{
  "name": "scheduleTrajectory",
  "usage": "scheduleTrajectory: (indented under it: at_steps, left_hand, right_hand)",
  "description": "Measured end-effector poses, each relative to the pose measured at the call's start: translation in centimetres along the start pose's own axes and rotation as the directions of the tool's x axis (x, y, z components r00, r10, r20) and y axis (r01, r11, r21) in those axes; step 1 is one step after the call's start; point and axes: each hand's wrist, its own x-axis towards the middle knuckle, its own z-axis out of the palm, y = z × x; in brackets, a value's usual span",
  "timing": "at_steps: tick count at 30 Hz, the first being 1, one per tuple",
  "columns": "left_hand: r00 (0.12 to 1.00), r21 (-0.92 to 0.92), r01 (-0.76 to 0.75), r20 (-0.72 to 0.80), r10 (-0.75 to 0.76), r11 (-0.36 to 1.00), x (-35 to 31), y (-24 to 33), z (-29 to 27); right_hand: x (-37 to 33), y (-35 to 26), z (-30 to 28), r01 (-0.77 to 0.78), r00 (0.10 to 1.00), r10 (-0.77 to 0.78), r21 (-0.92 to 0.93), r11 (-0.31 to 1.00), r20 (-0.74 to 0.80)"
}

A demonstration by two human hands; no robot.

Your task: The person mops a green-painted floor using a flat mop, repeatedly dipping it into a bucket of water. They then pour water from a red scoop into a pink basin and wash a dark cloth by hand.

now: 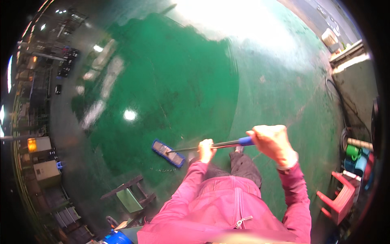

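Mopping floor (pixel 183 81), seemingly, left hand (pixel 206 151) and right hand (pixel 274 143) clamping fingers (pixel 206 142) on mop (pixel 168 153); next stroke likely wants rightward sweep.

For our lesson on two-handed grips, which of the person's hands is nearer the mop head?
Left. The left hand holds the pole partway along, closer to the mop head; the right hand is farther off, at the pole's blue end.

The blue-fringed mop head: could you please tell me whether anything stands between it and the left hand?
Nothing visible does: only the bare pole runs from the mop head to the left hand, which is closed around it. The right hand holds the blue handle end.
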Motion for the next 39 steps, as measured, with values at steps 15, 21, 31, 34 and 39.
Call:
scheduleTrajectory:
  at_steps: [15,21,31,34,39]
  left_hand:
    - [0.978,-0.566,-0.195,-0.173,0.116,0.801,37.6,36.2,20.8]
    - [0.840,-0.304,-0.515,0.008,0.543,0.801,49.4,35.5,30.4]
    - [0.874,-0.301,0.010,0.467,0.138,0.954,66.3,52.1,38.0]
    - [0.873,-0.305,0.042,0.474,0.113,0.951,69.5,52.2,40.3]
    - [0.817,-0.080,0.164,0.570,-0.089,0.983,68.2,43.1,43.8]
  right_hand:
    - [3.9,22.5,-27.3,-0.049,0.978,-0.093,-0.643,0.764,-0.184]
    - [6.7,32.6,-25.0,-0.141,0.990,0.090,-0.668,0.731,-0.111]
    - [16.2,64.8,-41.0,-0.316,0.947,0.296,-0.199,0.927,-0.127]
    - [21.8,73.9,-41.9,-0.304,0.946,0.295,-0.051,0.951,-0.135]
    - [28.9,80.5,-31.9,-0.221,0.972,0.220,0.008,0.975,0.089]
